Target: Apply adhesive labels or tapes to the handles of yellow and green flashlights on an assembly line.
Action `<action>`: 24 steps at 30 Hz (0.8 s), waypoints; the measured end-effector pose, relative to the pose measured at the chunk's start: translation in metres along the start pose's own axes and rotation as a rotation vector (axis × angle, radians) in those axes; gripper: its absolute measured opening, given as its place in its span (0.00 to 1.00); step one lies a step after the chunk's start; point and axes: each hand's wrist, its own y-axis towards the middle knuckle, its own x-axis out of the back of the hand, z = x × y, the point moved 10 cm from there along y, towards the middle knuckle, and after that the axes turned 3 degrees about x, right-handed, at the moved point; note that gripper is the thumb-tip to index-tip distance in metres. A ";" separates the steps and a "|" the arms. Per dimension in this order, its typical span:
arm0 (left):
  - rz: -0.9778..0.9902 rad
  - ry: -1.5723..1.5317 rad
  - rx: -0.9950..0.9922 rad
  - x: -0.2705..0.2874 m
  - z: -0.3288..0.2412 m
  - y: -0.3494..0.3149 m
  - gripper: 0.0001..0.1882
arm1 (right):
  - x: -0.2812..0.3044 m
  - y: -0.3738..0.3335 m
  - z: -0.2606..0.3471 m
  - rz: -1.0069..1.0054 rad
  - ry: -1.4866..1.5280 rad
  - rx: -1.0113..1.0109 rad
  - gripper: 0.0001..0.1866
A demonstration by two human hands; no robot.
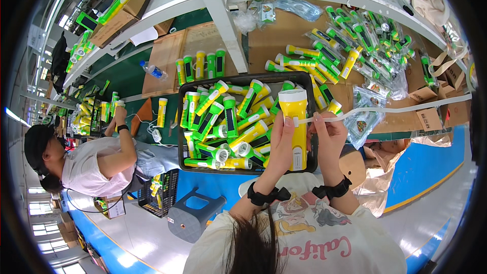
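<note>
The left hand (282,138) curls round a yellow flashlight (299,139) over the black crate's (181,111) three o'clock side; the right hand (329,133) pinches a white strip (385,111) trailing toward three o'clock, where a snag could jerk it loose.

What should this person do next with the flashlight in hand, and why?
Probably press the tip of the white strip against the yellow flashlight. The left fingers are holding the flashlight, the right fingers pinch the strip, and its tip appears to meet the flashlight's side; whether it is already stuck there, I can't tell.
</note>
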 end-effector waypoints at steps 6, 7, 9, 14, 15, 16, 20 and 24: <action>0.026 -0.330 0.097 -0.005 0.011 0.004 0.16 | 0.009 0.009 0.007 -0.006 -0.286 0.122 0.07; 0.015 -0.235 0.095 -0.004 0.011 0.006 0.14 | 0.010 0.009 0.009 0.001 -0.336 0.142 0.06; 0.003 -0.142 0.099 -0.002 0.014 0.012 0.12 | 0.013 0.011 0.012 0.009 -0.389 0.157 0.05; -0.051 0.188 -0.033 -0.003 0.016 0.035 0.09 | -0.018 0.004 0.063 0.216 -0.855 0.801 0.05; -0.061 0.148 0.003 -0.004 0.024 0.040 0.10 | -0.021 0.005 0.062 0.267 -0.957 0.828 0.08; -0.062 0.146 0.006 -0.008 0.029 0.046 0.10 | -0.017 0.008 0.064 0.269 -0.959 0.825 0.08; -0.083 0.089 0.066 0.000 0.063 0.081 0.11 | 0.003 0.012 0.084 0.180 -0.777 0.741 0.03; -0.187 -0.101 0.175 0.028 0.098 0.123 0.12 | 0.070 0.053 0.076 -0.212 -0.398 0.363 0.06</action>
